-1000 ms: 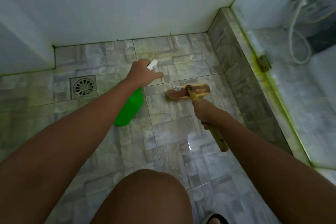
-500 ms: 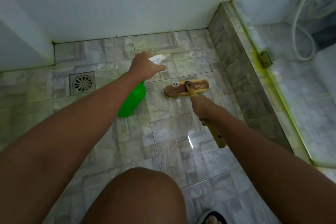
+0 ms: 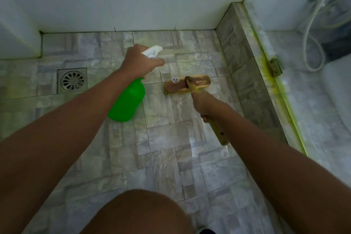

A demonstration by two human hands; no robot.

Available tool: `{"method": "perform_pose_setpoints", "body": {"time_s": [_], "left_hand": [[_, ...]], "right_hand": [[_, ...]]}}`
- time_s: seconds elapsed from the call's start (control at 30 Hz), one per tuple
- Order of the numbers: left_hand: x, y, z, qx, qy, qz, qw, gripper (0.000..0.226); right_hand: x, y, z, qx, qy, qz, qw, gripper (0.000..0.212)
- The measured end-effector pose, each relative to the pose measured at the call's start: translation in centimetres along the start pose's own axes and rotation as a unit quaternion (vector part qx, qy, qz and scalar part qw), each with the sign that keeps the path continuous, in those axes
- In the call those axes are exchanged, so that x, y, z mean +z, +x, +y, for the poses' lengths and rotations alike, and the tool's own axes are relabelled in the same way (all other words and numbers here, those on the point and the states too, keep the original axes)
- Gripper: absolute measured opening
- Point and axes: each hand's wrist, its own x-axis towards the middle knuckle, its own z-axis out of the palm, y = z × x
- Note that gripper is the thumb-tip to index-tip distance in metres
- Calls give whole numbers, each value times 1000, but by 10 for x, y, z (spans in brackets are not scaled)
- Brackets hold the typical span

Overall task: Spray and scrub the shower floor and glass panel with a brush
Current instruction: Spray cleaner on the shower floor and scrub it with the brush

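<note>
Nearest us, at 6 o'clock, our knee (image 3: 138, 213) is hanging over the shower floor (image 3: 171, 157). Our right hand (image 3: 206, 103) is gripping the brush (image 3: 187, 84) by its handle, the head lying flat on tile at 12 o'clock. Our left hand (image 3: 138, 62) is curling around the green spray bottle (image 3: 127, 102). The drain (image 3: 72, 80) is sitting at 10 o'clock; the glass panel (image 3: 313, 100) is edging 3 o'clock above the tiled curb (image 3: 247, 74).

Spray bottle (image 3: 126, 101) neck and trigger hidden under the left hand (image 3: 137, 62), brush handle (image 3: 216, 129) middle covered by the right hand (image 3: 204, 103), bristles mostly unseen beneath the brush head (image 3: 187, 83), head's label unreadable, shoe (image 3: 206, 231) cut off by the bottom edge.
</note>
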Motion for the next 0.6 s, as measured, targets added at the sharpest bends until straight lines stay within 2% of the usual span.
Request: {"method": "perform_pose_setpoints", "body": {"time_s": [0.07, 0.17, 0.23, 0.33, 0.43, 0.5, 0.6], "left_hand": [[-5, 0, -3, 8, -27, -14, 1000, 40], [-14, -3, -14, 38, -41, -8, 998, 38], [-21, -7, -22, 43, -70, -4, 997, 42], [-26, -17, -29, 36, -88, -1, 995, 48], [-28, -23, -34, 12, -101, 23, 995, 56], [-28, -20, -36, 10, -78, 44, 996, 43], [-29, -13, -40, 19, -32, 55, 998, 37]], "right_hand": [[-14, 18, -23, -34, -18, -6, 999, 15], [-43, 60, -72, -53, -99, 25, 993, 30], [-61, 96, -102, -88, -173, 56, 979, 31], [-70, 119, -120, -91, -234, 69, 965, 30], [-54, 82, -98, -126, -255, 47, 958, 8], [-39, 55, -57, -123, -242, 8, 962, 6], [-16, 3, 6, -82, -181, -52, 979, 26]]}}
